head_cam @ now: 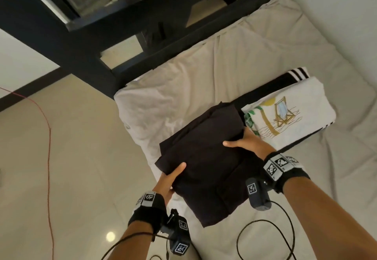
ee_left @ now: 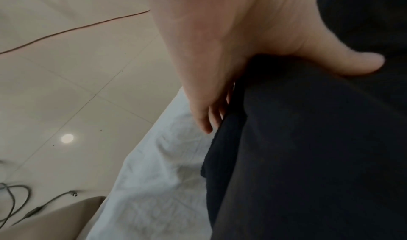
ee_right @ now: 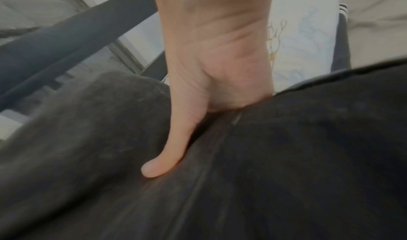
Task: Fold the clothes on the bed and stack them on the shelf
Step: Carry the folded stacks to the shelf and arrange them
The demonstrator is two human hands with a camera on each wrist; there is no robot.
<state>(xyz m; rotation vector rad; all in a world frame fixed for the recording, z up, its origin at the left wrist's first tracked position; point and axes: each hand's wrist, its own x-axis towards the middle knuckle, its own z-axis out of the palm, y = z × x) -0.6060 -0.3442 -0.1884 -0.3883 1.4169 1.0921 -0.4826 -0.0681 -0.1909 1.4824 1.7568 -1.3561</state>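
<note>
A folded black garment (head_cam: 206, 163) (ee_left: 308, 148) (ee_right: 242, 174) is held up over the near corner of the bed (head_cam: 183, 80). My left hand (head_cam: 171, 180) (ee_left: 220, 69) grips its left edge, thumb on top and fingers underneath. My right hand (head_cam: 244, 143) (ee_right: 211, 87) grips its right edge the same way. To the right on the bed lies a folded white shirt with a beach-chair print (head_cam: 285, 114) (ee_right: 304, 40), on top of a folded black garment with white stripes (head_cam: 295, 75).
A dark shelf frame (head_cam: 126, 35) stands beyond the bed's far end. Tiled floor (head_cam: 71, 157) lies to the left, with a red cable (head_cam: 49, 137) across it. Black cables (head_cam: 265, 239) hang from my wrists over the bed's near edge.
</note>
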